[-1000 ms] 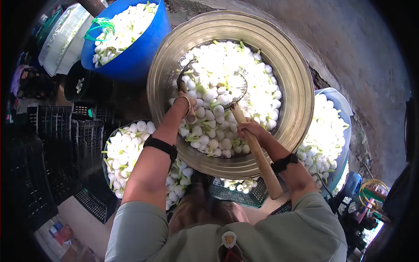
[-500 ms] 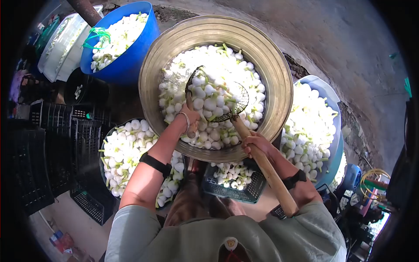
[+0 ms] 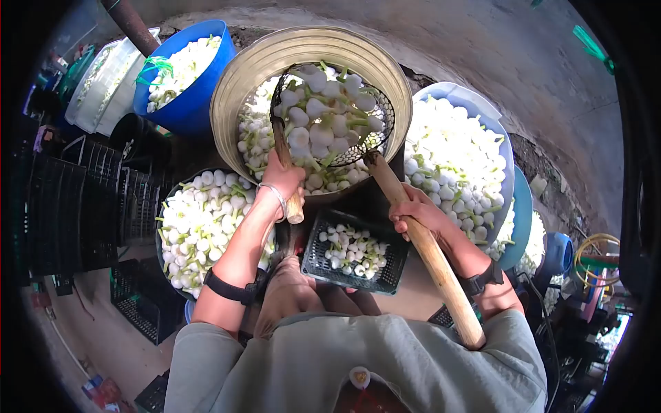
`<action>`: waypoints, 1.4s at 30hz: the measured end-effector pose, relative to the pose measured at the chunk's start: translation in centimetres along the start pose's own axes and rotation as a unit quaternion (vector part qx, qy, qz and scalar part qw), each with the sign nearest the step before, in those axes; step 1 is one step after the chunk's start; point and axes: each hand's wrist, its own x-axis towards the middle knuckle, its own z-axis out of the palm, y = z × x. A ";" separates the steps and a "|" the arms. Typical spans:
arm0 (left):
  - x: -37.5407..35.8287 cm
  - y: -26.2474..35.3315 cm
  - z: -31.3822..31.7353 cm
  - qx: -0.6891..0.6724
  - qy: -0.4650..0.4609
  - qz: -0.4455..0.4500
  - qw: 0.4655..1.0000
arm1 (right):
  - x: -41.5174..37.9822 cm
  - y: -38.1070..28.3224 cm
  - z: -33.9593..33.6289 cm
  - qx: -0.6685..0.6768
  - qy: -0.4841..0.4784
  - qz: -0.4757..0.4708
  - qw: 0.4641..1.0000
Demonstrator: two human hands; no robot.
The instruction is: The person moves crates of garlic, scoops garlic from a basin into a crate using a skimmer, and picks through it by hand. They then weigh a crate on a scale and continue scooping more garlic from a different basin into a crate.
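Observation:
A wire-mesh skimmer [image 3: 386, 118] with two wooden handles is heaped with white bulb onions [image 3: 321, 113] that have trimmed green stems. My left hand [image 3: 282, 180] wraps round its short handle. Closed round the long, thick handle is my right hand [image 3: 421, 213], with the handle's far end lying against my right upper arm. The skimmer is above a large ribbed metal pot [image 3: 228, 96], clear of the onions inside it. Part of the pot's contents is hidden behind the loaded mesh.
Below the pot sits a dark crate [image 3: 394, 265] with some onions. Onion-filled tubs flank me: one round tub at left [image 3: 164, 244], a pale blue one at right [image 3: 508, 172]. A blue bucket [image 3: 222, 76] stands back left; black crates [image 3: 58, 213] are stacked left.
Both hands have lifted the loaded skimmer up from among the onions in the pot, closer to the camera. My view has shifted, showing more of the crate below.

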 end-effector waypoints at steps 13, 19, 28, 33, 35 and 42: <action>-22.6 -12.9 7.2 -0.052 -0.057 0.036 0.996 | -23.3 12.0 -2.2 -0.068 0.030 -0.009 0.997; -16.7 -28.2 5.0 0.179 -0.005 0.051 0.982 | -18.6 26.7 -7.0 -0.308 0.128 0.044 0.942; -16.5 -32.1 -4.7 0.367 0.114 0.163 0.909 | -16.6 34.0 -8.7 -0.473 0.262 -0.016 0.841; -18.8 -30.6 -14.0 0.407 0.276 0.146 0.858 | -22.2 27.9 -6.4 -0.304 0.316 -0.106 0.893; -18.3 -29.5 -16.8 0.410 0.343 0.045 0.844 | -21.4 23.4 -6.5 -0.144 0.322 -0.130 0.927; -11.9 -34.5 -26.5 0.477 0.429 -0.200 0.741 | -10.8 14.7 -21.2 -0.348 0.366 0.011 0.863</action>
